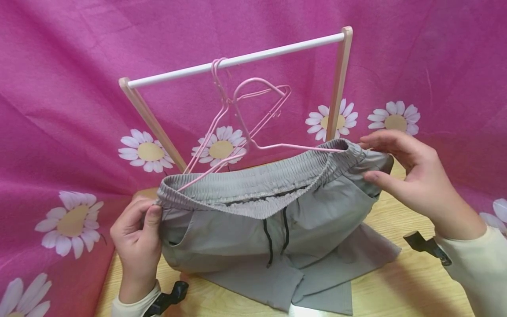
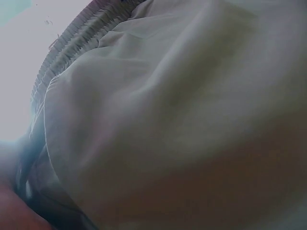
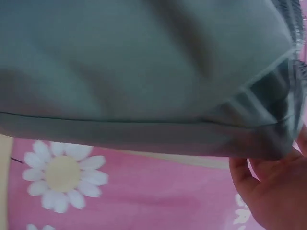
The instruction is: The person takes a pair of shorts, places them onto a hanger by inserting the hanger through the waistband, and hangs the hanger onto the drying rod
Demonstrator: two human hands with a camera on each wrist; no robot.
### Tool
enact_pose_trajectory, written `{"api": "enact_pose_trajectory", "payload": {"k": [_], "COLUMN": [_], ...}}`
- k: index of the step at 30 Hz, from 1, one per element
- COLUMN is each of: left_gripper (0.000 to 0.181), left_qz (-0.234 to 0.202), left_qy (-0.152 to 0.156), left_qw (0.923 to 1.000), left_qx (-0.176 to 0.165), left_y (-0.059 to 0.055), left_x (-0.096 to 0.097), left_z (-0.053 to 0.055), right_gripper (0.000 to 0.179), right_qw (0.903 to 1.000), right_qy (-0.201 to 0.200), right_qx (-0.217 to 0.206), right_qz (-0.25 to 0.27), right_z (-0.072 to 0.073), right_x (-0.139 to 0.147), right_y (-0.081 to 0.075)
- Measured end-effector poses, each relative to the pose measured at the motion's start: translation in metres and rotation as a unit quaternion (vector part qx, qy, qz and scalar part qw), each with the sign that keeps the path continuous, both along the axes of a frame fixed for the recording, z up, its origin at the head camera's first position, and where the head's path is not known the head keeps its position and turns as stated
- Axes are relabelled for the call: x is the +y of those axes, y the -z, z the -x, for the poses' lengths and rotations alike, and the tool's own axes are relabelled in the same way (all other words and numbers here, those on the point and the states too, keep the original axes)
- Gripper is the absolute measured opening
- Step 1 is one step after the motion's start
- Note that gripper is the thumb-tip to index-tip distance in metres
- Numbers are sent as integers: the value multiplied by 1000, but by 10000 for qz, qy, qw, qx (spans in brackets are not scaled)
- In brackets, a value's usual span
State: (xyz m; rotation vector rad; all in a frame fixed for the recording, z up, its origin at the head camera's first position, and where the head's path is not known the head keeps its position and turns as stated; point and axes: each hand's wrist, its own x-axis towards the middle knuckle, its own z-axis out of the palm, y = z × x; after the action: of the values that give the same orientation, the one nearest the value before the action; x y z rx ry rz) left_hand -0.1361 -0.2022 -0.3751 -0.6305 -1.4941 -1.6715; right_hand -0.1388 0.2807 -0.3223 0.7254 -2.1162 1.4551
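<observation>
Grey pants (image 1: 237, 242) with an elastic waistband and a black drawstring stand half upright on the table, their legs lying in folds below. A pink hanger (image 1: 293, 146) sits in the waist opening, both arm ends inside the waistband, its hook above. At the left end of the waistband my left hand (image 1: 136, 242) pinches the fabric, thumb in front. My right hand (image 1: 420, 176) touches the right side of the pants with thumb and fingers spread apart; in the right wrist view several fingertips go behind the fabric (image 3: 144, 86). Pants fabric (image 2: 168, 96) fills most of the left wrist view.
Behind the pants stands a rack with a white rail (image 1: 277, 52) and wooden posts (image 1: 339, 83). More pink hangers (image 1: 210, 127) hang from the rail. A pink cloth with daisies (image 1: 447, 66) covers the backdrop. The wooden tabletop (image 1: 428, 273) shows at the right.
</observation>
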Motion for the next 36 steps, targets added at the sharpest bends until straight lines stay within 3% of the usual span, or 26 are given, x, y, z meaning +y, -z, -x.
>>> {"api": "enact_pose_trajectory", "payload": {"k": [5, 9, 12, 19, 21, 26, 31, 36], "left_gripper": [11, 9, 11, 10, 8, 8, 9, 8], "left_qz": [-23, 25, 106, 168, 151, 197, 249, 291], "left_qy": [14, 78, 112, 255, 334, 393, 371, 323], "left_qw": [10000, 9999, 9998, 9994, 9992, 9989, 9989, 9987], "left_qx": [-31, -95, -144, -165, -152, -140, -166, -248], "left_y": [1, 2, 3, 5, 5, 4, 4, 5], "left_x": [0, -1, -2, 0, 1, 2, 2, 2], "left_z": [1, 1, 1, 0, 0, 0, -1, 0], "right_gripper": [77, 84, 89, 97, 93, 78, 75, 72], "right_qw": [9951, 9792, 9665, 9167, 9073, 9048, 9075, 9122], "right_qy": [-267, -606, -1012, -2013, -2194, -2599, -2844, -3134], "right_qx": [-52, -144, -247, -831, -939, -959, -1206, -1177], "right_qz": [-950, -1931, -2348, -3349, -3461, -3235, -2847, -2364], "right_z": [-2, 0, 4, 26, 30, 33, 33, 32], "right_x": [-4, -5, -6, -7, -7, -7, -7, -6], "right_y": [-23, -40, -52, -65, -64, -59, -56, -54]}}
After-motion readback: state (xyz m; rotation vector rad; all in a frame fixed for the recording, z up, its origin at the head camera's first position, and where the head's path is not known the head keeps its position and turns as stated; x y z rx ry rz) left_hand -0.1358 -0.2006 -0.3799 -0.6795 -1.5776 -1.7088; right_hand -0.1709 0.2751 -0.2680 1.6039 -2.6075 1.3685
